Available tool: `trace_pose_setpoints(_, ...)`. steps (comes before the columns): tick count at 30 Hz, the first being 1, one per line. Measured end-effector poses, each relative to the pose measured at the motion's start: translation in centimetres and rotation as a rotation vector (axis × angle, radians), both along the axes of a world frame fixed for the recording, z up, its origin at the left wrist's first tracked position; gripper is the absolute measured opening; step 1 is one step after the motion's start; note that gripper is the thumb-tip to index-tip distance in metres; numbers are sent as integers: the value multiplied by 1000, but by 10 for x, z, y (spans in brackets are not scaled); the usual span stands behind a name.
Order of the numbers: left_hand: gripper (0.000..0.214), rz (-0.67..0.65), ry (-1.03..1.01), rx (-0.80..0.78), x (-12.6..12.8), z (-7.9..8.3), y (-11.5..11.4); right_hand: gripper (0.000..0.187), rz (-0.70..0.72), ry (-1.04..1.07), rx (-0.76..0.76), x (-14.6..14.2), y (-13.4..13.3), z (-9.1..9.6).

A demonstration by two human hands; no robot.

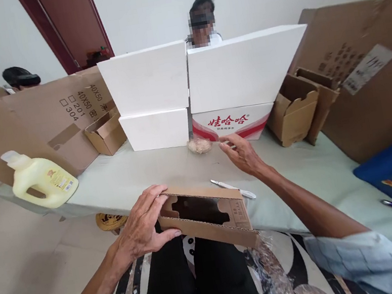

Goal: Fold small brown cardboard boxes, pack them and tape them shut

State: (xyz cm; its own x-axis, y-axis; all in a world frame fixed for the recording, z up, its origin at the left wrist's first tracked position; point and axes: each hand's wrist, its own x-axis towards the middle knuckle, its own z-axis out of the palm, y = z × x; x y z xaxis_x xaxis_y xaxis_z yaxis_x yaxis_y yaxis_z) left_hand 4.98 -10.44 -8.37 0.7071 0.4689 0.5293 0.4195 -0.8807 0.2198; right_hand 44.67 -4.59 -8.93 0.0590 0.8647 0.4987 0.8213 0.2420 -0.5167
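Observation:
My left hand [144, 223] grips the left end of a small brown cardboard box [211, 217] with its flaps open, held over my lap at the table's near edge. My right hand [242, 154] is stretched forward over the table, fingers apart and holding nothing, close to a small crumpled tan bundle [199, 145]. A thin white-handled blade tool [233, 188] lies on the table between the box and my right hand.
White boxes [149, 79] and a red-printed carton [233, 123] stand at the back of the table [119, 180]. Large cardboard sheets [367, 73] flank both sides, with small open cartons [297, 110]. A yellow bottle [41, 180] lies left. A person sits behind the boxes.

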Motion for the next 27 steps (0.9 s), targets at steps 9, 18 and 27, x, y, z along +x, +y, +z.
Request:
trace_pose_setpoints(9, 76, 52, 20, -50, 2, 21, 4, 44, 128, 287, -49, -53, -143, 34)
trace_pose_setpoints(18, 74, 96, 72, -98, 0, 30, -2, 78, 128, 262, -255, -62, -149, 39)
trace_pose_setpoints(27, 51, -40, 173, -156, -6, 46, 1, 100, -78, 5, -341, -77, -112, 41)
